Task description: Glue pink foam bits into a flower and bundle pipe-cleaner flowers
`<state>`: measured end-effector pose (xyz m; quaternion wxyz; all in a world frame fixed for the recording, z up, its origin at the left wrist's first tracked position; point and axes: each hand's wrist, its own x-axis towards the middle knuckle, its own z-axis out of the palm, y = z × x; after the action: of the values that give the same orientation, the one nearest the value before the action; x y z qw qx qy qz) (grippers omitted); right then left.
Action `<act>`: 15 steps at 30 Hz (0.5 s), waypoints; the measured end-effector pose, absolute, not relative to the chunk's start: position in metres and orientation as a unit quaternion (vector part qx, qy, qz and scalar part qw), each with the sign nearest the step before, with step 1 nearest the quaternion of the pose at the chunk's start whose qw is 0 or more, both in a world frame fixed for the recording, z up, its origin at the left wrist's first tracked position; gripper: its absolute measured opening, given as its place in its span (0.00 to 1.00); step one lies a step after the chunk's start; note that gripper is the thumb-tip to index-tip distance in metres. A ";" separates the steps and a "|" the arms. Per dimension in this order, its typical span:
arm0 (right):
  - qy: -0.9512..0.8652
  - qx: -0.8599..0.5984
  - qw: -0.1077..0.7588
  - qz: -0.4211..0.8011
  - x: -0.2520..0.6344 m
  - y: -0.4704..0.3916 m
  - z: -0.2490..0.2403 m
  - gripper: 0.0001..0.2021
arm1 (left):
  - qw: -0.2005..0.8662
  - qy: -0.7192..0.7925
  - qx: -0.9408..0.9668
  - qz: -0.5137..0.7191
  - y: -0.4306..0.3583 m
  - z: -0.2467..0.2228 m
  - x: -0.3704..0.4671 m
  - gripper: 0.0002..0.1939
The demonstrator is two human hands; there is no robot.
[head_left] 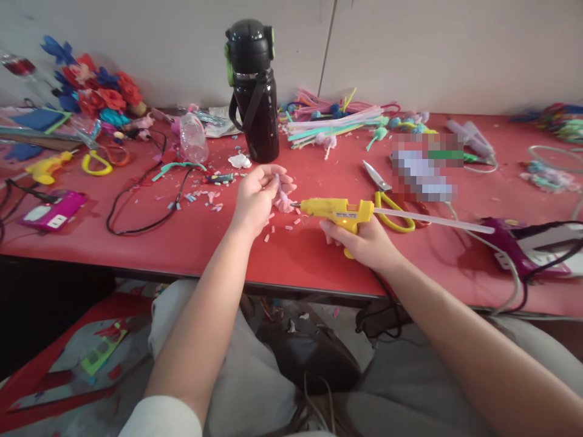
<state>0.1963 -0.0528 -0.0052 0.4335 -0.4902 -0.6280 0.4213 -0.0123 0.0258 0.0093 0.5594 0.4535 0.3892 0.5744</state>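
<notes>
My right hand is wrapped round the handle of a yellow hot glue gun. A long clear glue stick sticks out of the gun's back end. Its metal nozzle points left, at or very near a small pink fuzzy pipe-cleaner piece. My left hand pinches the lilac stem of that piece between thumb and fingers, just above the table. Whether the nozzle touches the piece I cannot tell. Small pink clippings lie beneath it.
A tall black bottle stands behind my hands. Yellow-handled scissors lie to the right, near a purple power strip. Bundled pipe cleaners lie at the back. On the left are another glue gun and a black cable.
</notes>
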 end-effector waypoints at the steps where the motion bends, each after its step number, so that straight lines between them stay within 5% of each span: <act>1: -0.627 -0.492 0.435 0.418 0.195 -0.052 -0.006 0.16 | 0.561 0.388 0.454 0.573 0.025 0.010 -0.011 0.08; 15: -0.625 -0.515 0.425 0.405 0.194 -0.051 -0.012 0.16 | 0.577 0.391 0.446 0.562 0.022 0.011 -0.010 0.09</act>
<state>0.1939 -0.0510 -0.0118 0.4247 -0.5153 -0.6248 0.4046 -0.0101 0.0221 0.0107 0.5766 0.4461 0.3907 0.5621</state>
